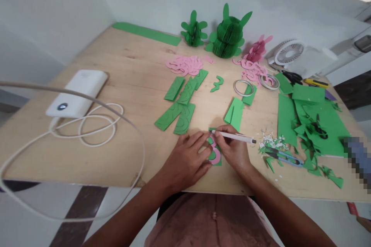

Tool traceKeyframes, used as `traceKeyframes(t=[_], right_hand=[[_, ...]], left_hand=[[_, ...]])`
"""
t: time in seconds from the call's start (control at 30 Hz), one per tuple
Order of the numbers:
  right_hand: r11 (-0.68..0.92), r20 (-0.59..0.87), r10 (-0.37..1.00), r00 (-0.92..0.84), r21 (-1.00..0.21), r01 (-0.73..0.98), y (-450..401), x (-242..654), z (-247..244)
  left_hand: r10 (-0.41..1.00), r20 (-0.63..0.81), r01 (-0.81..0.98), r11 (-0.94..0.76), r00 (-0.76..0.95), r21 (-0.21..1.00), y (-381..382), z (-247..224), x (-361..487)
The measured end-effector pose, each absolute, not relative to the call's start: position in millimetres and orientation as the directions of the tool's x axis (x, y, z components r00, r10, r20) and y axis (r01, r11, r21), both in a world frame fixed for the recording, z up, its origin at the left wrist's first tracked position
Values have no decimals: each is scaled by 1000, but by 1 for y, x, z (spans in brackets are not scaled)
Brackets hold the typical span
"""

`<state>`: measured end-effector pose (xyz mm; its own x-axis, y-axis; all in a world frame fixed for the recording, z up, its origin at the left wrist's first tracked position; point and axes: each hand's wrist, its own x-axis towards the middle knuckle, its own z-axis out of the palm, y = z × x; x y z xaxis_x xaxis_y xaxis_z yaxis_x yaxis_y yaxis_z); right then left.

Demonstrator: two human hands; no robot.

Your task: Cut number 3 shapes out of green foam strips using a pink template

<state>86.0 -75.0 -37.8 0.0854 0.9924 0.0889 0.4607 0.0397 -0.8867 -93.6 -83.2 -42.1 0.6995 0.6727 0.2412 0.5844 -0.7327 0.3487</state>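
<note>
My right hand [233, 148] grips a white pen [236, 136], its tip down at a pink curved paper template [215, 151]. The template lies on a small green paper piece [213, 156] near the table's front edge. My left hand [187, 158] presses flat on the left side of that green piece and the template, fingers spread. The two hands almost touch over the paper.
Green strips with drawn curves [181, 104], pink cut shapes [184, 65], tape rolls [242, 87], green paper cacti [228, 34], a pink cactus [257, 50], a small fan [288, 53], green scraps with scissors [285, 157] at right. A white power bank [78, 92] with coiled cable [95, 123] lies at left.
</note>
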Motion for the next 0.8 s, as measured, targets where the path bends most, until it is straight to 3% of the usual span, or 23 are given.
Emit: traceKeyframes(t=[0.8], right_hand=[[69,110,993,47,-848,525,-78,89,-33]], left_hand=[[678,222,585,-724,701,366,-83,-39,-93]])
